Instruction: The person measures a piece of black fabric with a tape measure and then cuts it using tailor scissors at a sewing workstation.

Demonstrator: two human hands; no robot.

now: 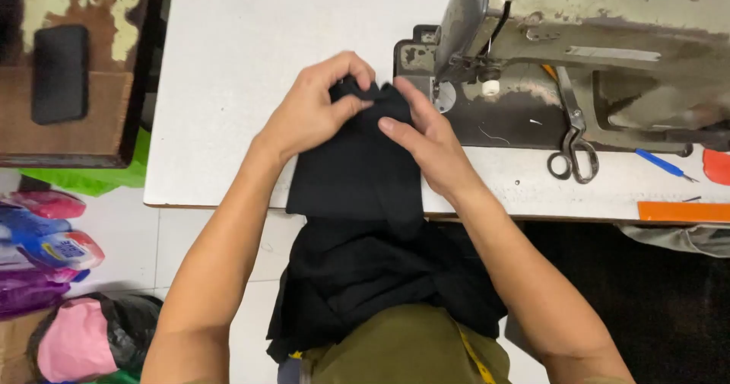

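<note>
A black fabric piece (357,175) lies over the front edge of a white table (228,65) and hangs down into my lap. My left hand (315,106) pinches the cloth's far end between thumb and fingers. Just to the right, my right hand (426,137) presses on the same far end with its fingers, close to the needle area of an old grey sewing machine (578,26). The cloth's far edge is partly hidden under both hands.
Scissors (572,148) lie on the machine bed, with a blue pen-like tool (663,165) and an orange strip (683,211) to the right. A worn wooden box with a black block (59,72) stands at left. Coloured bags (53,277) lie on the floor.
</note>
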